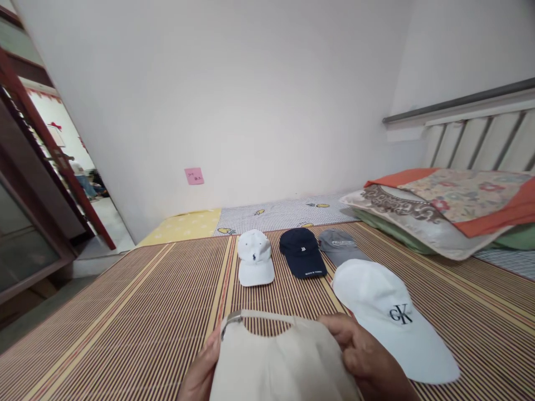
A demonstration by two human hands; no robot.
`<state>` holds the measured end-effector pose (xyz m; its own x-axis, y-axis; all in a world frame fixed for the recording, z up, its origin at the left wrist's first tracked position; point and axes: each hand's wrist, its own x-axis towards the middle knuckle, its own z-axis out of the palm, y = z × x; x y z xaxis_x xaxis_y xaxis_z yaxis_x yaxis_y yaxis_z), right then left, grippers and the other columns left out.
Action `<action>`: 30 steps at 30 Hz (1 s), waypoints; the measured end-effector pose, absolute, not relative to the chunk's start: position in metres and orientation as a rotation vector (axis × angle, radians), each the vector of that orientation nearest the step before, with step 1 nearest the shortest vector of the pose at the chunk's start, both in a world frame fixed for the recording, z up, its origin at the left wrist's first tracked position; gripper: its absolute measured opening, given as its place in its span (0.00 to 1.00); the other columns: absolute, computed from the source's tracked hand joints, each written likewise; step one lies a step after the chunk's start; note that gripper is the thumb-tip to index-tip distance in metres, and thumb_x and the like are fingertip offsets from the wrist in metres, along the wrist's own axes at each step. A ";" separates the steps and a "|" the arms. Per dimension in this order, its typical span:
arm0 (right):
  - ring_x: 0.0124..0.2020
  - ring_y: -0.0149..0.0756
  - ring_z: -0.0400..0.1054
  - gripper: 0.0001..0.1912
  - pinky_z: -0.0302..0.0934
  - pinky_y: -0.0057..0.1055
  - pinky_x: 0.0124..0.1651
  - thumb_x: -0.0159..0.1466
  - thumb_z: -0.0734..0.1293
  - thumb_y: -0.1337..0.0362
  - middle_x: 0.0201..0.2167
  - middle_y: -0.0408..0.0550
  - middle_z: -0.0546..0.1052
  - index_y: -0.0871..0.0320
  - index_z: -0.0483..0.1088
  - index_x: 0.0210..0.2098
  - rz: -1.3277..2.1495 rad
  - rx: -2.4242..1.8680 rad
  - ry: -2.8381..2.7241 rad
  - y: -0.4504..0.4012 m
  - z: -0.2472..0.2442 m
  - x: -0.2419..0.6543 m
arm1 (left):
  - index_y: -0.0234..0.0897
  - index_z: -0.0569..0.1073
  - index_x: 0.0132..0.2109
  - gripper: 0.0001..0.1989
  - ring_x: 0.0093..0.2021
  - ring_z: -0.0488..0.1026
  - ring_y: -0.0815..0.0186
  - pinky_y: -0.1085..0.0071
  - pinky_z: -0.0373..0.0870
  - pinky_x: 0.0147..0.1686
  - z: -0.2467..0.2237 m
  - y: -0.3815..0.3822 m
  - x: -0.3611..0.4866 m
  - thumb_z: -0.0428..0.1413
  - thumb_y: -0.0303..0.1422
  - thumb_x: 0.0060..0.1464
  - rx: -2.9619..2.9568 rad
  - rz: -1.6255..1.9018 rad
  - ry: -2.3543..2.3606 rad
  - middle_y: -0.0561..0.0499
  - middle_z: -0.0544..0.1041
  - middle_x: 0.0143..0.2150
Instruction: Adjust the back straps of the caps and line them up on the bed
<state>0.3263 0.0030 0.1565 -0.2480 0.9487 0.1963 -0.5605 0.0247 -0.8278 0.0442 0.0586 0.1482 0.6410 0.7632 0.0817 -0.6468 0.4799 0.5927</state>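
Close in front of me, a beige baseball cap (280, 362) is held between both hands, its back strap and metal buckle facing away from me. My left hand (203, 365) grips its left side, and my right hand (363, 353) is closed on its right side; some fingers are hidden behind the cap. Just right of my right hand lies a large white cap (376, 301) with dark letters. Farther off sit a small white cap (254, 257) with a dark emblem, a navy cap (301, 252) and a grey cap (340, 246) partly covered by its neighbours.
A striped bamboo mat (146, 312) covers the bed. Folded bedding and a floral pillow (472, 195) lie at the right, near a radiator (480, 139). Behind stands a white wall with a pink note (194, 176). At the left, a doorway (96, 184) shows people beyond.
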 end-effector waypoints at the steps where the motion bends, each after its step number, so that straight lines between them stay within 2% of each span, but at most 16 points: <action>1: 0.27 0.33 0.73 0.29 0.61 0.23 0.30 0.50 0.83 0.45 0.30 0.49 0.82 0.62 0.82 0.40 1.563 -0.521 -1.031 0.004 0.159 0.327 | 0.47 0.87 0.47 0.14 0.62 0.77 0.51 0.56 0.66 0.68 0.151 0.060 0.047 0.56 0.30 0.67 0.614 0.839 0.198 0.50 0.88 0.50; 3: 0.33 0.40 0.78 0.28 0.67 0.28 0.35 0.54 0.81 0.48 0.35 0.53 0.84 0.61 0.82 0.46 1.567 -0.523 -1.018 0.009 0.161 0.326 | 0.44 0.86 0.51 0.16 0.63 0.76 0.51 0.56 0.64 0.69 0.153 0.064 0.054 0.53 0.33 0.70 0.572 0.786 0.194 0.49 0.87 0.52; 6: 0.46 0.49 0.80 0.24 0.71 0.38 0.50 0.59 0.79 0.53 0.44 0.57 0.85 0.58 0.81 0.51 1.536 -0.551 -0.872 0.024 0.157 0.323 | 0.39 0.85 0.52 0.17 0.64 0.76 0.50 0.53 0.60 0.71 0.148 0.072 0.068 0.51 0.35 0.71 0.515 0.751 0.151 0.45 0.87 0.52; 8: 0.52 0.51 0.78 0.21 0.67 0.44 0.60 0.59 0.79 0.55 0.46 0.57 0.86 0.57 0.82 0.49 1.501 -0.604 -0.739 0.037 0.146 0.321 | 0.38 0.86 0.50 0.17 0.64 0.76 0.49 0.51 0.59 0.72 0.137 0.081 0.074 0.51 0.34 0.71 0.474 0.762 0.136 0.43 0.87 0.50; 11: 0.56 0.53 0.76 0.21 0.59 0.47 0.68 0.54 0.82 0.56 0.47 0.55 0.86 0.58 0.84 0.44 1.438 -0.719 -0.603 0.057 0.121 0.321 | 0.36 0.86 0.49 0.17 0.63 0.76 0.50 0.51 0.57 0.73 0.113 0.096 0.076 0.51 0.32 0.71 0.405 0.795 0.166 0.42 0.87 0.49; 13: 0.58 0.53 0.76 0.20 0.57 0.48 0.69 0.52 0.83 0.58 0.45 0.54 0.87 0.57 0.84 0.42 1.416 -0.755 -0.566 0.067 0.104 0.323 | 0.34 0.86 0.49 0.18 0.62 0.77 0.51 0.53 0.56 0.73 0.097 0.107 0.075 0.49 0.31 0.72 0.383 0.822 0.179 0.42 0.87 0.49; 18: 0.56 0.54 0.77 0.15 0.63 0.48 0.65 0.54 0.82 0.58 0.42 0.53 0.88 0.57 0.85 0.40 1.432 -0.728 -0.539 0.076 0.079 0.332 | 0.35 0.86 0.49 0.21 0.62 0.77 0.54 0.57 0.54 0.74 0.069 0.125 0.081 0.47 0.30 0.73 0.411 0.838 0.108 0.43 0.87 0.50; 23: 0.56 0.49 0.77 0.23 0.60 0.44 0.68 0.52 0.83 0.57 0.48 0.52 0.86 0.55 0.84 0.46 1.386 -0.738 -0.493 0.080 0.068 0.343 | 0.36 0.82 0.57 0.21 0.65 0.75 0.55 0.57 0.54 0.74 0.059 0.132 0.095 0.45 0.33 0.74 0.465 0.852 0.080 0.43 0.85 0.55; 27: 0.56 0.48 0.78 0.23 0.61 0.43 0.66 0.53 0.83 0.56 0.49 0.52 0.86 0.54 0.84 0.47 1.360 -0.727 -0.460 0.087 0.053 0.349 | 0.32 0.85 0.50 0.19 0.63 0.77 0.51 0.54 0.60 0.71 0.054 0.140 0.103 0.50 0.35 0.72 0.450 0.840 0.295 0.40 0.87 0.50; 30: 0.57 0.45 0.77 0.22 0.63 0.39 0.64 0.52 0.83 0.56 0.48 0.48 0.86 0.52 0.84 0.46 1.338 -0.734 -0.415 0.093 0.043 0.352 | 0.29 0.85 0.45 0.15 0.61 0.78 0.49 0.54 0.64 0.69 0.051 0.147 0.108 0.54 0.32 0.69 0.454 0.871 0.411 0.39 0.88 0.45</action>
<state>0.3522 0.0930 0.0430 0.2067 0.9690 -0.1349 -0.7229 0.0584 -0.6885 0.1076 0.1471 0.0515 0.5785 0.8002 -0.1581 -0.6306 0.5617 0.5356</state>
